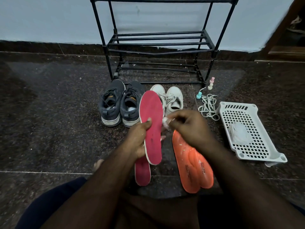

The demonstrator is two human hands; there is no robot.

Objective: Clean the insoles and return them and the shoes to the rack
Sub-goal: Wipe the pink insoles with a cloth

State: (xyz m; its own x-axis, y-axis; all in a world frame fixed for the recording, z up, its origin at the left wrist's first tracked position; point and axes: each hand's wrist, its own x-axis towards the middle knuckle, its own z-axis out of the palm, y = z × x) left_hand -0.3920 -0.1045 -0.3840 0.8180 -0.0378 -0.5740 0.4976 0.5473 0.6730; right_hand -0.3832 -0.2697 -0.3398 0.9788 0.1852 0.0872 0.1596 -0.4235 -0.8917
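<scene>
Left hand (138,141) grips pink insole (151,123) — toe pointing away toward rack (158,43) — right hand (189,128) pinches white wad (165,121).

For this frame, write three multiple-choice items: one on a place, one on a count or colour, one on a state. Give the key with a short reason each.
1. Where does the white basket lie?
A. On the rack
B. On the floor, right of the shoes
C. On the person's lap

2. How many shoes stand before the rack?
A. Two
B. Three
C. Four

3. What is the left hand doing?
A. Holding the pink insole
B. Resting flat on the floor
C. Tying a lace

Key: 1 B, the basket sits on the floor beside the loose laces. 2 C, a grey pair and a white pair stand there. 3 A, its thumb lies across the raised insole, while the right hand pinches a small white wad beside it.
</scene>
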